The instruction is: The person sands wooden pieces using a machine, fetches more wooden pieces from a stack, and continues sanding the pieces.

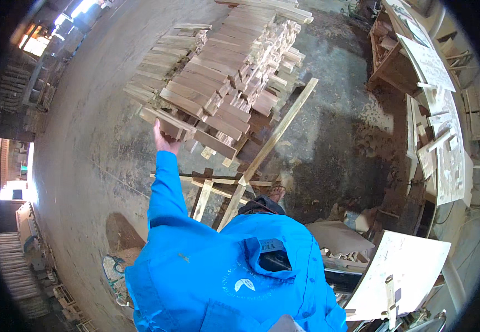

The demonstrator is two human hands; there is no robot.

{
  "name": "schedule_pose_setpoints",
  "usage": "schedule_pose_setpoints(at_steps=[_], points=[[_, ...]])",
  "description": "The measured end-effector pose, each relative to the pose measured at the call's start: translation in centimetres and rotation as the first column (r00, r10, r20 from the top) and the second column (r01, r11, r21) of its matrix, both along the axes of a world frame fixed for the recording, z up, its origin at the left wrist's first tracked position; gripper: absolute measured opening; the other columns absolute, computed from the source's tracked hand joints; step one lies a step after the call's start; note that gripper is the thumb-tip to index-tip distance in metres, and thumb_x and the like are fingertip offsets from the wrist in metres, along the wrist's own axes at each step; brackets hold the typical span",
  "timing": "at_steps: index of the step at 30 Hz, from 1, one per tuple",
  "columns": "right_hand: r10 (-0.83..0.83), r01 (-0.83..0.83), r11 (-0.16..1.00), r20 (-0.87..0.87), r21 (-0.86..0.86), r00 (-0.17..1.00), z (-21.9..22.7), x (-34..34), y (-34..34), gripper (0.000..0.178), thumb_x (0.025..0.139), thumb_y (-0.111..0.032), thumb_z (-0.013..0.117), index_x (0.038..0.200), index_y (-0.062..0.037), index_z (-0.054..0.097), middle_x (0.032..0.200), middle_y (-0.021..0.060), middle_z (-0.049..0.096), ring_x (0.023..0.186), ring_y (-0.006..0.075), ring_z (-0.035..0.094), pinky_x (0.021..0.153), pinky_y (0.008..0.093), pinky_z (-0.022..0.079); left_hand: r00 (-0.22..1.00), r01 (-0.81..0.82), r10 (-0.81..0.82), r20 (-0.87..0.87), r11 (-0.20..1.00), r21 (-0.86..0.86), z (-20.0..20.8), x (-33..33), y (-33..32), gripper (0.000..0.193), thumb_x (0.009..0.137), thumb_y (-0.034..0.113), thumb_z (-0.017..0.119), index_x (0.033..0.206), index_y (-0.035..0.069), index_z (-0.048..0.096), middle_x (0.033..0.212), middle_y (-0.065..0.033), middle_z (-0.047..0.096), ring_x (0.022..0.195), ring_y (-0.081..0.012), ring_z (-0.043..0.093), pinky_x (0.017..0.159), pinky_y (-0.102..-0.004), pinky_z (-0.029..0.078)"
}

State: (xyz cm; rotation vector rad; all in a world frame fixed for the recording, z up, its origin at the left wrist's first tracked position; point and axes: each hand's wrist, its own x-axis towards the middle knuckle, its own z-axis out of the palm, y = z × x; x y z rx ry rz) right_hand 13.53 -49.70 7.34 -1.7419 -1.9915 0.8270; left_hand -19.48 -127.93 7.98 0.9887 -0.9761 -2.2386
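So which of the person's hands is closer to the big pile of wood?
Left. The left hand reaches up and touches the stacked wooden pieces. The right hand is out of view.

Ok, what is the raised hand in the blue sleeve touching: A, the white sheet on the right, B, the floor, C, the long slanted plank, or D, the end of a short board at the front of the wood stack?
D: the left hand is up against the end of a short board at the near edge of the wood stack, apart from the long slanted plank.
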Motion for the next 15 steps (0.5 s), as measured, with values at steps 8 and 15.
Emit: schedule_pose_setpoints(at_steps=[8,15], points=[[-0.076,0.074,0.995,-0.039,-0.061,0.996,-1.3,4.7,-2.0,0.069,0.102,-0.056,0.068,0.124,0.0090,0.059,0.101,0.0235,0.070,0.089,0.0305,0.068,0.075,0.0439,0.058,0.967,0.170,-0.178,-0.182,0.984,-0.057,5.5,0.8,3.6,0.067,0.098,0.060,0.065,0.150,0.018,0.058,0.148,-0.0067,0.062,0.132,-0.0341,0.061,0.110,-0.0568,0.051],[-0.315,0.300,0.947,-0.140,-0.118,0.939,-3.7,11.2,-6.9,0.069,0.102,-0.056,0.068,0.124,0.0091,0.059,0.101,0.0237,0.070,0.089,0.0305,0.068,0.075,0.0441,0.058,0.665,0.624,-0.622,-0.412,0.767,-0.151,10.9,-7.0,14.4,0.077,0.101,0.061,0.058,0.161,0.014,0.043,0.152,-0.0133,0.058,0.134,-0.0359,0.060,0.112,-0.0574,0.051]])
